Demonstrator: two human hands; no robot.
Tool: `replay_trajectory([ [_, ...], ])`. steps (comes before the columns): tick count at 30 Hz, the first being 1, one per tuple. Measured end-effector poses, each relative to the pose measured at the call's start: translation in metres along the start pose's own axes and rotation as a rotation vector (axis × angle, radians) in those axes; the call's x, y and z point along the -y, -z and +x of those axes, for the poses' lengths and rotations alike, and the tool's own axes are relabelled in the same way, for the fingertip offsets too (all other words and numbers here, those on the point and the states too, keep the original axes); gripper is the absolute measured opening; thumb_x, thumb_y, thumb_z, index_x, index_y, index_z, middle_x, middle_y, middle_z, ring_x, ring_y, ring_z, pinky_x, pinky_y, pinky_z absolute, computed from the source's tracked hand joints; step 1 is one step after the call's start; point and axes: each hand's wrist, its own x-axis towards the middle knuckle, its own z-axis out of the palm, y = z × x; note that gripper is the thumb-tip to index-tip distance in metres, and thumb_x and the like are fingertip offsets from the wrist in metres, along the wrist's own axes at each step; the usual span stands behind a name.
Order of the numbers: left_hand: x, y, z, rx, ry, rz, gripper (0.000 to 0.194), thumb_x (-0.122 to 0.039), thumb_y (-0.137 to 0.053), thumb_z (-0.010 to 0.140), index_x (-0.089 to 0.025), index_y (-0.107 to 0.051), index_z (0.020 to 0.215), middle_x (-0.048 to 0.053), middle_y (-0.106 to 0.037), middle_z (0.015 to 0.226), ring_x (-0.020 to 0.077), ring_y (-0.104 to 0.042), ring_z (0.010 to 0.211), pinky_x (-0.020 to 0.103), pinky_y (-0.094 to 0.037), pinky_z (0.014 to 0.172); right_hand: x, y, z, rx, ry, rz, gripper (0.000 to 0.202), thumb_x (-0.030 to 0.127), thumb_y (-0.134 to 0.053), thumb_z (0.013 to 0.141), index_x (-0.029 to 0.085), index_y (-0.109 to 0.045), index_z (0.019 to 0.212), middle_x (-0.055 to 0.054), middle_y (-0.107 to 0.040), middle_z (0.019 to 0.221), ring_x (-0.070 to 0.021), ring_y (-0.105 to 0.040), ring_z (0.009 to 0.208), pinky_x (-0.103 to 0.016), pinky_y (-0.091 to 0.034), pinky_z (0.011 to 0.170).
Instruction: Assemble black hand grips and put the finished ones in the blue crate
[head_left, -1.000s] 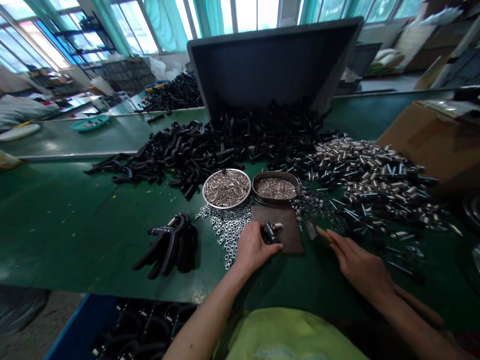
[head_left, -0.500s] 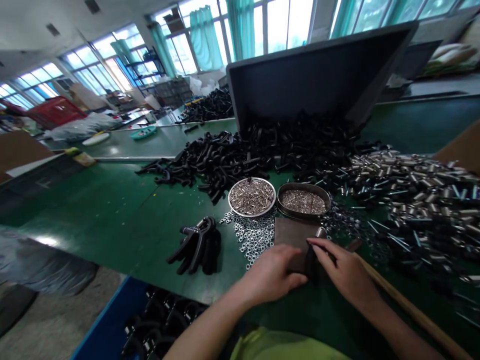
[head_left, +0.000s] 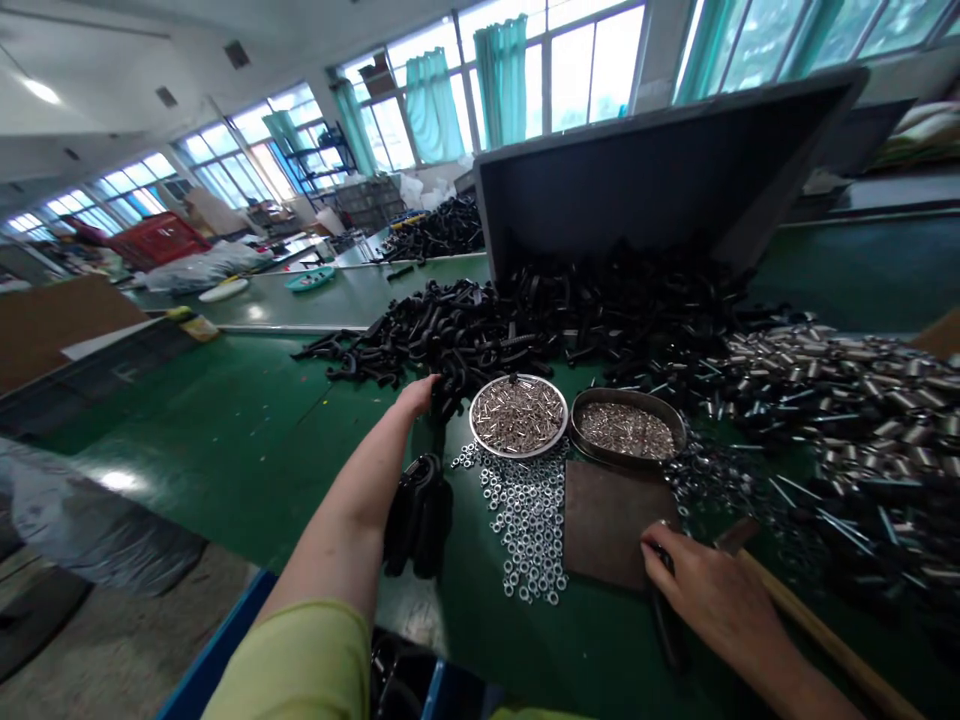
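Observation:
My left hand (head_left: 421, 395) is stretched out to the near edge of a heap of black curved plastic parts (head_left: 465, 335); its fingers are mostly hidden, so I cannot tell what they grasp. My right hand (head_left: 701, 585) is closed around a black handle (head_left: 666, 625) at the lower right corner of a flat brown plate (head_left: 611, 525). Below my left forearm lies a small stack of black curved handles (head_left: 420, 515). Loose metal nuts (head_left: 531, 530) are spread left of the plate.
A round dish of small metal pins (head_left: 519, 415) and an oval tin (head_left: 628, 425) stand behind the plate. A hammer with a wooden handle (head_left: 814, 625) lies at right, near metal sleeves (head_left: 862, 390). A large grey bin (head_left: 645, 190) tips toward the heap.
My left hand has left the plate and reached forward-left to the black heap. My right hand stays by the plate with the black handle, slightly nearer me. The view has shifted a little.

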Motion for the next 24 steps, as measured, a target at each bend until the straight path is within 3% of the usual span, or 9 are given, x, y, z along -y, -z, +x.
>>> replay_trajectory([
  [5,0.005,-0.002,0.003,0.006,-0.020,0.041,0.019,-0.013,-0.068,0.064,-0.014,-0.063,0.082,0.011,-0.064,0.100,0.0272,-0.053,0.107,0.034,-0.039,0.091,0.000,0.001,0.000,-0.021,0.000,0.051,0.020,0.028,-0.043,0.088,0.027,-0.062,0.085,0.001,-0.072,0.072,-0.0221,-0.068,0.061,-0.028,-0.042,0.047],
  [10,-0.011,0.018,-0.014,-0.070,-0.018,-0.013,0.016,-0.022,-0.062,0.067,-0.014,-0.058,0.080,0.009,-0.061,0.090,0.0239,-0.056,0.095,0.031,-0.043,0.081,-0.005,0.008,0.003,-0.005,-0.078,0.389,0.020,0.032,-0.046,0.086,0.026,-0.065,0.085,0.000,-0.072,0.075,-0.0210,-0.068,0.066,-0.029,-0.048,0.056],
  [12,-0.031,0.021,-0.042,-0.076,-0.009,-0.182,0.020,-0.027,-0.056,0.072,-0.015,-0.054,0.088,0.003,-0.058,0.075,0.0169,-0.057,0.072,0.027,-0.045,0.066,-0.004,0.015,0.003,-0.039,-0.104,0.619,0.021,0.035,-0.049,0.085,0.024,-0.066,0.086,-0.001,-0.072,0.081,-0.0200,-0.068,0.072,-0.029,-0.050,0.063],
  [13,-0.044,0.020,-0.062,-0.071,0.004,-0.430,0.022,-0.028,-0.054,0.074,-0.017,-0.051,0.092,-0.001,-0.055,0.067,0.0133,-0.054,0.060,0.024,-0.043,0.057,-0.001,0.019,0.003,-0.064,-0.115,0.725,0.022,0.037,-0.050,0.085,0.023,-0.066,0.085,-0.002,-0.072,0.083,-0.0198,-0.067,0.076,-0.028,-0.050,0.065],
  [15,-0.074,0.011,-0.112,0.081,-0.019,-0.931,0.029,-0.032,-0.058,0.072,-0.020,-0.047,0.096,-0.007,-0.047,0.057,0.0081,-0.041,0.042,0.020,-0.033,0.043,0.006,0.030,0.002,-0.112,-0.138,0.892,0.025,0.038,-0.049,0.085,0.020,-0.067,0.086,-0.004,-0.071,0.082,-0.0202,-0.066,0.079,-0.028,-0.050,0.065],
  [17,-0.104,-0.005,-0.166,0.345,-0.006,-1.219,0.043,-0.036,-0.068,0.067,-0.022,-0.045,0.101,-0.009,-0.043,0.056,0.0048,-0.033,0.038,0.017,-0.024,0.038,0.017,0.041,-0.001,-0.158,-0.160,1.003,0.027,0.039,-0.049,0.086,0.019,-0.066,0.086,-0.004,-0.069,0.076,-0.0203,-0.066,0.077,-0.027,-0.049,0.061],
  [19,-0.129,-0.022,-0.210,0.580,0.030,-1.373,0.054,-0.035,-0.076,0.060,-0.022,-0.046,0.102,-0.010,-0.043,0.058,0.0032,-0.032,0.039,0.017,-0.022,0.038,0.028,0.052,-0.005,-0.208,-0.156,1.061,0.026,0.039,-0.050,0.085,0.019,-0.067,0.085,-0.004,-0.068,0.073,-0.0200,-0.066,0.076,-0.026,-0.048,0.057],
  [20,-0.138,-0.030,-0.227,0.636,0.044,-1.430,0.058,-0.035,-0.078,0.057,-0.022,-0.045,0.103,-0.010,-0.043,0.058,0.0028,-0.032,0.040,0.016,-0.021,0.038,0.033,0.057,-0.007,-0.236,-0.146,1.070,0.025,0.038,-0.050,0.085,0.019,-0.067,0.085,-0.003,-0.068,0.072,-0.0197,-0.066,0.075,-0.026,-0.049,0.057],
  [24,-0.161,-0.042,-0.258,0.608,0.068,-1.482,0.065,-0.033,-0.082,0.052,-0.022,-0.048,0.106,-0.004,-0.054,0.071,0.0092,-0.051,0.057,0.019,-0.038,0.049,0.042,0.065,-0.014,-0.332,-0.073,1.005,0.021,0.035,-0.051,0.085,0.021,-0.067,0.083,-0.003,-0.070,0.077,-0.0184,-0.066,0.074,-0.026,-0.051,0.063],
])
